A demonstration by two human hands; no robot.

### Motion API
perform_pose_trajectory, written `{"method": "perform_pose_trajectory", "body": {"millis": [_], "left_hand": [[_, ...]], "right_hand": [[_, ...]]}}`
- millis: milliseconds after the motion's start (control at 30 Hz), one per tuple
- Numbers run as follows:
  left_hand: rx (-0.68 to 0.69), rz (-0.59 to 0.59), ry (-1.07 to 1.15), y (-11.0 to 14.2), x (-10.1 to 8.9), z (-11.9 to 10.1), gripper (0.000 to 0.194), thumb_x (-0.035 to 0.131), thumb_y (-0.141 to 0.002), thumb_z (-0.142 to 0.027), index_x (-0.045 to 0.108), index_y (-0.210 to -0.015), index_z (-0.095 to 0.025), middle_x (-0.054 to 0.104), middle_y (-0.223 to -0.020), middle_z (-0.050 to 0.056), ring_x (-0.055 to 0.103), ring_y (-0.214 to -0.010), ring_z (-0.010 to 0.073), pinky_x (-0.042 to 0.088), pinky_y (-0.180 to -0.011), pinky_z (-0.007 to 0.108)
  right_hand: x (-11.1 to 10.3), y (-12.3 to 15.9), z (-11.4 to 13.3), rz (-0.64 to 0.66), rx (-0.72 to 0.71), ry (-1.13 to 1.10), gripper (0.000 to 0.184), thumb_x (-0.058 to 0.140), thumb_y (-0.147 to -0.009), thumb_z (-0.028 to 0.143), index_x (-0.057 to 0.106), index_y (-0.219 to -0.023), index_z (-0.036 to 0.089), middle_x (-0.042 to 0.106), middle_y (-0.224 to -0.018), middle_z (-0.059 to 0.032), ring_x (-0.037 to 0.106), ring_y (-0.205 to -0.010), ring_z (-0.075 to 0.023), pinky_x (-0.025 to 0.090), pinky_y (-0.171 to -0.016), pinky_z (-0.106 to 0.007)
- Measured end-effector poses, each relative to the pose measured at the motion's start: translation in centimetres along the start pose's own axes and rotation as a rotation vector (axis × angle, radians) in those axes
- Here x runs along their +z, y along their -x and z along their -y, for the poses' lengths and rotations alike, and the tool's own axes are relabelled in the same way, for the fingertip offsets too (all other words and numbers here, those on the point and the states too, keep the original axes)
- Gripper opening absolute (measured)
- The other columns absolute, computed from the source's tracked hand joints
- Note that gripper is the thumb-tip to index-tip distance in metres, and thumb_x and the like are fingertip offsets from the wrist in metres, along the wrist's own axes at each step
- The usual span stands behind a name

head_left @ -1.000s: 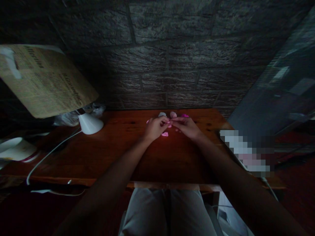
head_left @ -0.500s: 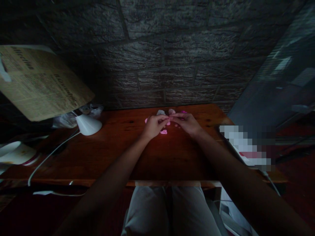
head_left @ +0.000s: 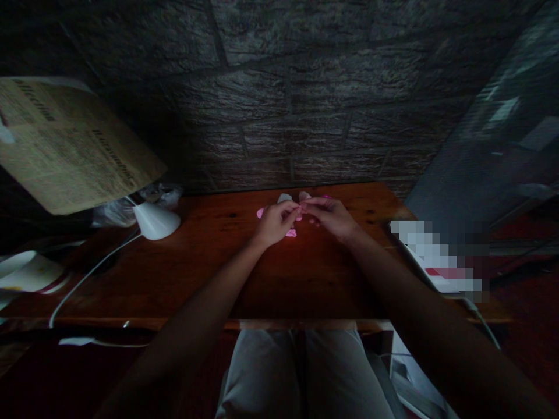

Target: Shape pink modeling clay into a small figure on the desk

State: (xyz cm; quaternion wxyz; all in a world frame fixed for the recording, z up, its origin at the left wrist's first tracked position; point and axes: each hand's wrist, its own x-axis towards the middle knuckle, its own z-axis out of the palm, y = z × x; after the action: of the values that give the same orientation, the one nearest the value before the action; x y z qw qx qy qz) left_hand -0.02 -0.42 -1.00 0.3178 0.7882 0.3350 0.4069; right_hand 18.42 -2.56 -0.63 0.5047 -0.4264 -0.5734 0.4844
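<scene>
My left hand (head_left: 276, 223) and my right hand (head_left: 332, 217) meet over the far middle of the table. Thumbs and forefingers are pinched together on a small soft-looking pink piece (head_left: 301, 207), perhaps modelling clay, mostly covered by the fingertips. Around them lie several lumps: a bright pink one (head_left: 260, 213) left of my left hand, another pink lump (head_left: 290, 232) just below it, a whitish lump (head_left: 285, 198) and a pale pink lump (head_left: 304, 196) behind, and a magenta lump (head_left: 326, 196) partly hidden behind my right hand.
The wooden table (head_left: 209, 262) runs against a dark brick-patterned wall (head_left: 323, 87). On the left stand a lamp with a white base (head_left: 157, 222) and newsprint shade (head_left: 82, 145), its cable, and a paper cup (head_left: 30, 272). A pixelated flat object (head_left: 437, 262) lies on the right.
Both hands stay in nearly the same place, the fingers shifting slightly around the pink piece. The view has tilted a little.
</scene>
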Motion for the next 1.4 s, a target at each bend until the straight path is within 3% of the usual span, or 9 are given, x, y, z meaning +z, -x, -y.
{"method": "perform_pose_trajectory", "body": {"millis": [300,500,733,967,1400], "left_hand": [[-0.255,0.07,0.368,-0.6,-0.3,-0.1,0.029,0.052,-0.104,-0.037,0.066,-0.09,-0.015,0.073,-0.08,0.006,0.056,-0.048,0.0057,0.043,-0.044,0.018],[-0.39,0.072,0.525,-0.4,-0.4,-0.6,0.022,0.061,-0.099,-0.035,0.07,-0.092,-0.016,0.072,-0.082,0.005,0.055,-0.051,0.0051,0.049,-0.05,0.019],[-0.372,0.077,0.487,-0.5,-0.4,-0.2,0.027,0.061,-0.1,-0.04,0.073,-0.093,-0.017,0.075,-0.089,0.007,0.068,-0.07,0.0101,0.055,-0.062,0.022],[-0.444,0.052,0.586,-0.4,-0.5,-0.6,0.015,0.067,-0.096,-0.029,0.074,-0.093,-0.016,0.073,-0.087,0.005,0.064,-0.067,0.0072,0.052,-0.061,0.018],[-0.462,0.033,0.658,-0.4,-0.4,-1.3,0.016,0.072,-0.093,-0.029,0.074,-0.089,-0.014,0.072,-0.081,0.005,0.058,-0.058,0.0062,0.049,-0.057,0.019]], "right_hand": [[-0.1,0.2,0.3,0.121,-0.08,0.026,0.031,0.075,-0.085,0.048,0.079,-0.106,0.026,0.071,-0.087,-0.0015,0.055,-0.065,-0.0117,0.041,-0.053,-0.024],[0.0,0.2,0.3,0.122,-0.072,-0.073,0.033,0.08,-0.08,0.048,0.08,-0.106,0.027,0.07,-0.087,-0.0005,0.053,-0.063,-0.0104,0.038,-0.051,-0.023],[0.3,0.2,0.7,0.109,-0.068,-0.143,0.033,0.084,-0.074,0.053,0.078,-0.087,0.022,0.066,-0.075,0.0021,0.046,-0.056,-0.0073,0.034,-0.049,-0.022],[0.2,0.1,0.5,0.085,-0.062,-0.146,0.038,0.085,-0.073,0.055,0.075,-0.086,0.021,0.065,-0.074,0.0028,0.044,-0.054,-0.0066,0.033,-0.049,-0.023],[0.2,0.1,0.4,0.084,-0.055,-0.142,0.034,0.086,-0.073,0.051,0.075,-0.088,0.023,0.065,-0.074,0.0014,0.045,-0.055,-0.0086,0.032,-0.05,-0.025]]}}
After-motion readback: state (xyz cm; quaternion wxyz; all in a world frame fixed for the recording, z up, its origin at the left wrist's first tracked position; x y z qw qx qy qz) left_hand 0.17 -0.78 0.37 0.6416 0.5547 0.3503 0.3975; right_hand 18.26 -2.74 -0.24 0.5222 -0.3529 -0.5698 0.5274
